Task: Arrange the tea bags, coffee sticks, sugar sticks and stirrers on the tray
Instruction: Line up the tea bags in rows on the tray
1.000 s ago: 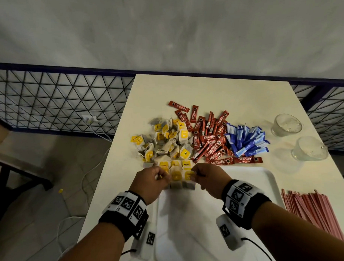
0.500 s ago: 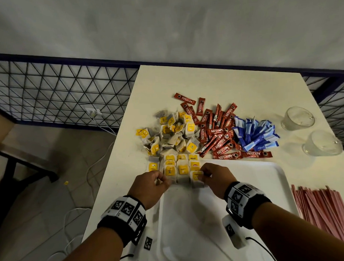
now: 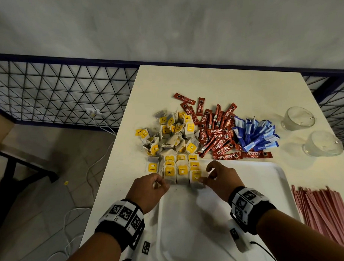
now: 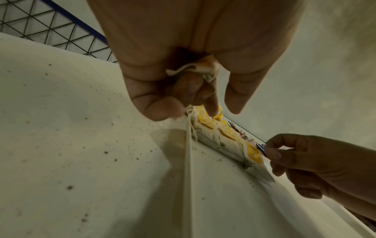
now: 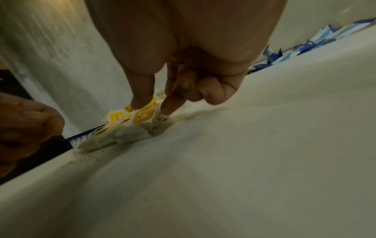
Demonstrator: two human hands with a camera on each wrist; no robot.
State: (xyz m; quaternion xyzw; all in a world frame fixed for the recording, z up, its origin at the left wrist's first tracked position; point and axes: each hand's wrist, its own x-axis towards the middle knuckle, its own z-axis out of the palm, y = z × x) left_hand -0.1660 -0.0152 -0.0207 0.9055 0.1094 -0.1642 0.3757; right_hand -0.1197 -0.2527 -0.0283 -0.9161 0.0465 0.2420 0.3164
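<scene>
Tea bags with yellow tags lie in neat rows (image 3: pixel 180 169) at the far left corner of the white tray (image 3: pixel 247 186). My left hand (image 3: pixel 161 184) is at the left end of the near row. Its curled fingers hold a crumpled tea bag (image 4: pixel 193 69) in the palm, and its fingertips (image 4: pixel 211 111) touch the row (image 4: pixel 223 141). At the right end, my right hand (image 3: pixel 205 178) pinches a tea bag (image 5: pixel 142 117) between thumb and forefinger. Beyond the tray lie loose tea bags (image 3: pixel 173 134), red coffee sticks (image 3: pixel 216 132) and blue sugar sticks (image 3: pixel 255 135). Pink stirrers (image 3: pixel 322 213) lie right of the tray.
Two glass cups (image 3: pixel 297 118) (image 3: pixel 323 143) stand at the table's right side, behind the stirrers. The table's left edge runs close beside the tray, with floor and cables below. A wire fence borders the far side.
Both hands have stayed at the near row of tea bags and have spread slightly apart to its two ends. The view has shifted a little.
</scene>
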